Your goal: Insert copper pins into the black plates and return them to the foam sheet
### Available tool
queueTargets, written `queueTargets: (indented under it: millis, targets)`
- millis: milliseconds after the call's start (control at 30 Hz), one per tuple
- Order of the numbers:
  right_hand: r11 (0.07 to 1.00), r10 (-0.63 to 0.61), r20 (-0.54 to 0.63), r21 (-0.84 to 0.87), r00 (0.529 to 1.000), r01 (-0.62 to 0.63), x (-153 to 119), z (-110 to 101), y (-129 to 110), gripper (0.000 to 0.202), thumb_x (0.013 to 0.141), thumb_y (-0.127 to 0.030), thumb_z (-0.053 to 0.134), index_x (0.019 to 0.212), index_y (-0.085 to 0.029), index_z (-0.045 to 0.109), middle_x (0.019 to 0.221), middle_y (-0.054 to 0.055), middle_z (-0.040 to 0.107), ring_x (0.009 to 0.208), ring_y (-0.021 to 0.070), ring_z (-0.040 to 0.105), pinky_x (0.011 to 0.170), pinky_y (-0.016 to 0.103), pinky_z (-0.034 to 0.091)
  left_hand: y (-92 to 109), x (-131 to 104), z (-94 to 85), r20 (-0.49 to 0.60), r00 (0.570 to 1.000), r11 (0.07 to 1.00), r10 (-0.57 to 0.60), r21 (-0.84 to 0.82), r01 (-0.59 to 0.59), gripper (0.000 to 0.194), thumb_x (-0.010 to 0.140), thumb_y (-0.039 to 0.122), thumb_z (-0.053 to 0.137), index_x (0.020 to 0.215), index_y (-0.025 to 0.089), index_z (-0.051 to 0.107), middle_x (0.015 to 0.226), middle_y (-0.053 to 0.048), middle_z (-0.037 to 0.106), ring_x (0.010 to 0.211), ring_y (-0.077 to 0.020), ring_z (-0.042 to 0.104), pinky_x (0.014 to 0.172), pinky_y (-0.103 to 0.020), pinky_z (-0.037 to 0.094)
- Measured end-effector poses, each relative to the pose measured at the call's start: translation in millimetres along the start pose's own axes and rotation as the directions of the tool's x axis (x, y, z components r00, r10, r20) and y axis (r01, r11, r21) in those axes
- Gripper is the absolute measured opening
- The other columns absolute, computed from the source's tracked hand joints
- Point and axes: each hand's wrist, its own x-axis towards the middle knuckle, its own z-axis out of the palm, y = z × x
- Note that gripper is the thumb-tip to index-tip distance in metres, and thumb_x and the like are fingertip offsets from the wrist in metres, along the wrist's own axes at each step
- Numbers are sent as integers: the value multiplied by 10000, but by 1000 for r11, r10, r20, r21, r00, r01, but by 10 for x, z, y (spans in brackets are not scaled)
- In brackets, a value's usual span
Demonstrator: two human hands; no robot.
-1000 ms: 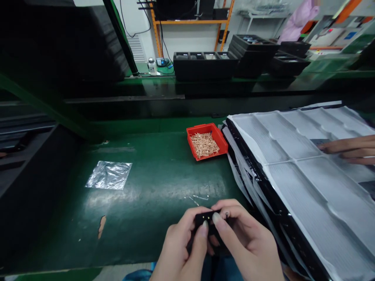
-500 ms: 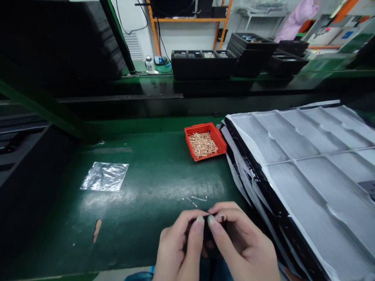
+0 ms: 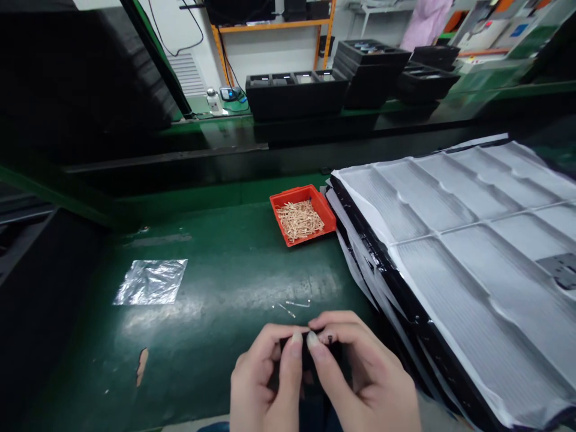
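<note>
Close to the front edge of the green bench, my left hand and my right hand meet around a small black part. Both thumbs press on its near side, with the fingertips curled behind it. Most of the part is covered by my fingers, so its exact kind does not show. A tiny dark tip sticks out at my right index finger. Just beyond my hands lie thin clear strips on the bench.
A red bin of small tan pieces sits ahead. On the right is a stack of white-lined trays. A clear plastic bag lies left. Black boxes line the back ledge; a person in pink is beyond.
The view has shifted slightly, so the bench things appear a little further left. My hands keep the same hold on the black part, with hardly any change in the fingers.
</note>
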Motion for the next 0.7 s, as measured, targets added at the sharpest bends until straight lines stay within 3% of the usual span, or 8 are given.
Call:
queueTargets:
  millis: [167, 267, 333, 400, 500, 600, 700]
  targets:
    - [994, -101, 48, -46, 994, 104, -3, -7, -8, 97, 927, -165, 695, 877, -244, 724, 972, 58, 767, 893, 175, 763, 819, 258, 641, -55, 11, 21, -30, 999, 999, -33, -20, 32, 361, 920, 563, 739, 853, 211, 783, 686, -18, 743, 561, -133, 637, 533, -167, 532]
    - [998, -66, -98, 2, 993, 67, -49, 20, -4, 121, 937, -195, 705, 1022, -276, 737, 1206, 78, 716, 972, 179, 758, 845, 273, 651, -81, 24, 34, -95, 993, 996, -69, -68, 62, 404, 913, 597, 739, 848, 198, 741, 663, -6, 699, 539, -126, 595, 510, -173, 510]
    - [996, -6, -169, 90, 986, 22, -64, 10, 8, 235, 961, -215, 693, 1179, -303, 692, 1339, 94, 645, 914, 155, 758, 764, 255, 662, -89, 41, 36, -125, 986, 986, -114, -137, 97, 453, 900, 642, 735, 834, 195, 709, 612, 9, 641, 510, -117, 549, 474, -170, 475]
    - [995, -5, -106, 103, 994, 16, -49, -34, 22, 215, 971, -216, 689, 1172, -290, 700, 1273, 94, 677, 850, 143, 758, 702, 223, 653, -89, 56, 34, -124, 982, 975, -144, -186, 120, 481, 898, 668, 725, 830, 193, 689, 565, 23, 591, 479, -107, 501, 440, -164, 427]
    - [997, -64, 27, 51, 998, 63, 2, -102, 18, 75, 961, -224, 704, 919, -248, 761, 984, 63, 759, 838, 156, 747, 716, 197, 625, -81, 51, 37, -81, 987, 971, -142, -203, 123, 492, 912, 672, 711, 826, 189, 678, 503, 42, 524, 437, -86, 444, 425, -156, 361]
    - [996, -29, 18, 90, 999, 27, 27, -109, -24, 142, 962, -241, 702, 827, -247, 746, 843, 28, 733, 772, 137, 709, 701, 181, 586, -65, 7, 59, -43, 991, 962, -125, -248, 111, 469, 952, 663, 668, 851, 205, 658, 466, 60, 487, 399, -69, 407, 414, -155, 308]
    - [993, -4, 58, 119, 998, -3, 16, -92, -60, 180, 964, -258, 697, 788, -237, 729, 776, 18, 701, 694, 128, 675, 658, 187, 565, -24, -47, 85, -99, 989, 979, -107, -185, 88, 422, 965, 658, 641, 925, 239, 640, 480, 71, 489, 394, -95, 437, 399, -174, 348]
